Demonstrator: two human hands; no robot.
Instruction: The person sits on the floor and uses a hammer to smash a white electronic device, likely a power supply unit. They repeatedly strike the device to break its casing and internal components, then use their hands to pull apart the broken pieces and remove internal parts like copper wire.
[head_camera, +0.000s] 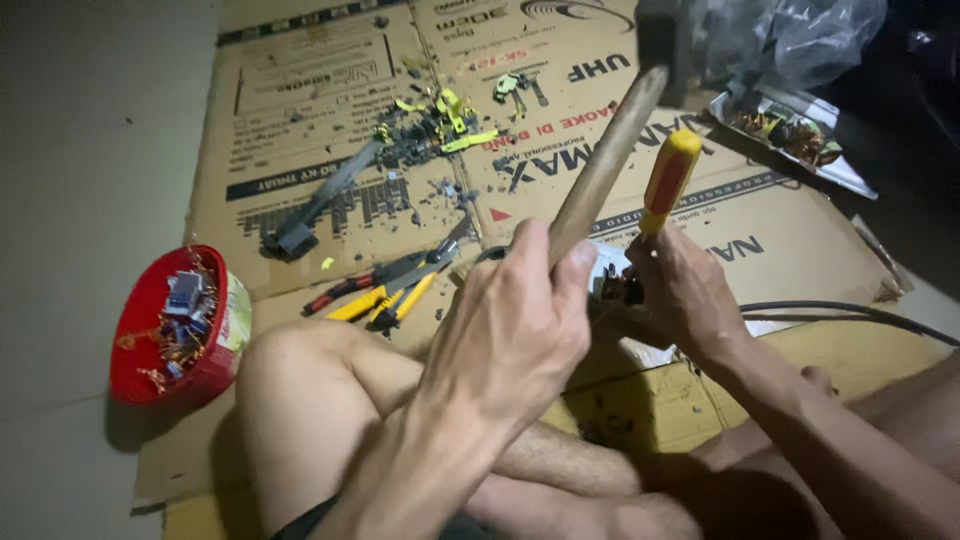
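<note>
Head camera looks down on the left hand (515, 320), fingers wrapped tight round the pale wooden handle of a hammer (610, 150); the shaft slants up to the right and its dark metal head sits at the far edge of the view, raised above the work. Just right of it, the right hand (685, 290) is closed round a screwdriver with a yellow and red plastic handle (668, 180), held nearly upright, its tip hidden behind the fingers. The tip end meets a small dark part (615, 288), too shadowed to make out, on a white sheet. Bare legs are folded near the camera. Everything lies on a flattened brown cardboard box (300, 90). Left of the hands lie yellow-handled and red-handled pliers (385, 290), and farther off a heap of dark fragments with yellow plastic bits (435, 130). A red round bowl holding coppery wire scraps (170, 325) stands at the near left.
</note>
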